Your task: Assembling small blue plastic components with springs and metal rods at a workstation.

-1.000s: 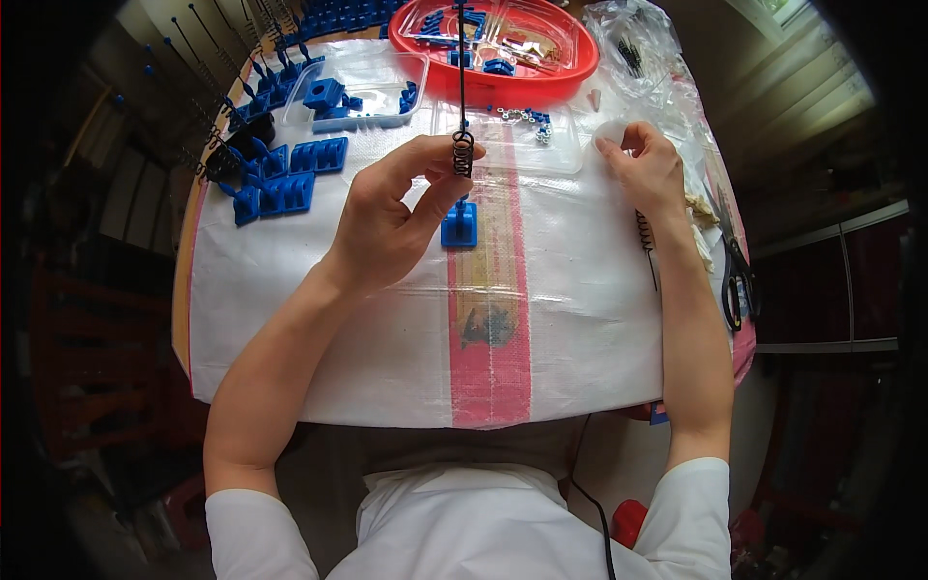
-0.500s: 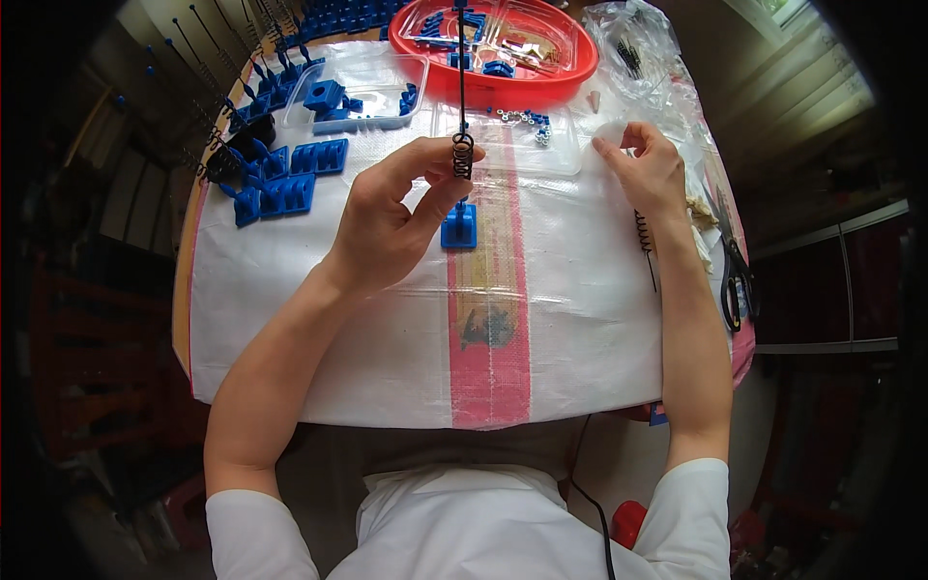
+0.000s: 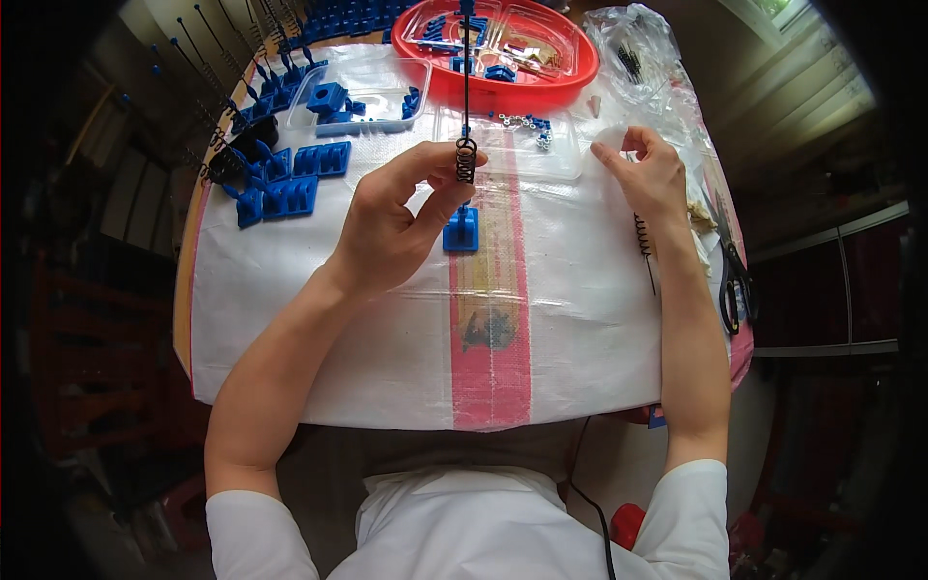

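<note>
My left hand (image 3: pixel 387 217) pinches a black coil spring (image 3: pixel 466 162) between thumb and fingertips. A thin black rod (image 3: pixel 468 82) runs upright above the coil, with a blue piece at its top. Below the fingers, a blue square base (image 3: pixel 461 232) shows on the striped part of the cloth. My right hand (image 3: pixel 650 179) is closed at the right, thumb against the fingers. Another black coil spring (image 3: pixel 641 235) comes out from under that hand, its straight end pointing toward me. The fingers partly hide where this spring is gripped.
A red oval tray (image 3: pixel 570 92) with blue and brass-coloured parts stands at the back. Left of it is a clear box (image 3: pixel 387 126) of blue pieces. Blue bases (image 3: pixel 290 198) and rods with springs line the left edge. Black scissors (image 3: pixel 733 290) lie far right, near a clear bag (image 3: pixel 667 82).
Almost nothing differs. Both hands keep their grips, and the right hand with its spring has dropped slightly toward me in the picture.
</note>
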{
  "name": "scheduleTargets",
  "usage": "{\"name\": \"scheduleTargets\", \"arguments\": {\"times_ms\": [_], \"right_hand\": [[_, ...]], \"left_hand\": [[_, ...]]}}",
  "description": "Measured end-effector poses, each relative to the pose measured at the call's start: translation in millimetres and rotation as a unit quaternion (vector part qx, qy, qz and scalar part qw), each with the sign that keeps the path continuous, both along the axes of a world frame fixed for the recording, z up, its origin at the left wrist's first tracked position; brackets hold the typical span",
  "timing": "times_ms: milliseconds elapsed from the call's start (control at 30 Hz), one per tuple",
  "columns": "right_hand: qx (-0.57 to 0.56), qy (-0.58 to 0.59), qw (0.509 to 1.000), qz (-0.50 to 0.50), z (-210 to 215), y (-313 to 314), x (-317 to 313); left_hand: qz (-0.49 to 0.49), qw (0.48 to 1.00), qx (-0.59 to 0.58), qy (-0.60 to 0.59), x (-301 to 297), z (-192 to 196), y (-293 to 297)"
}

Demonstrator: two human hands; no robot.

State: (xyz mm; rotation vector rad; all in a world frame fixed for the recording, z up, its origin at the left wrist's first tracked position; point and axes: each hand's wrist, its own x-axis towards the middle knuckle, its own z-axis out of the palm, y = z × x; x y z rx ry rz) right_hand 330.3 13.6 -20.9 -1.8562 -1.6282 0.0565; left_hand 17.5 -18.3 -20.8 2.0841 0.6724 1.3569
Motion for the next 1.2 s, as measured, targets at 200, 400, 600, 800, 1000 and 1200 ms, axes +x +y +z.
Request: {"name": "scheduleTargets", "arguments": {"times_ms": [200,400,600,800,1000,1200], "right_hand": [[-0.024,-0.040,0.999,0.015,17.9,-11.3,3.7],[-0.021,-0.024,0.997,0.071,45.7,-30.3,35.4],[0.095,0.199,0.975,0.006,69.6,-42.7,72.1],[-0.091,0.038,0.995,0.033,78.8,-74.7,31.1],[-0.154,-0.142,0.978,0.020,40.5,-95.8,-2.1],[-0.132,-0.087,0.987,0.022,30.8,-99.5,1.9]], "left_hand": [[-0.002,1.000,0.001,-0.001,-1.3,-1.1,0.5],[0.004,1.000,-0.007,0.007,-2.5,3.6,-3.2],[-0.009,0.999,-0.038,-0.012,1.7,0.0,-2.5],[-0.014,0.998,-0.056,0.001,-2.0,0.0,-3.9],[-0.011,0.999,-0.049,-0.002,-1.2,-0.3,-3.0],[-0.020,0.999,-0.035,-0.025,0.7,-3.7,0.9]]}}
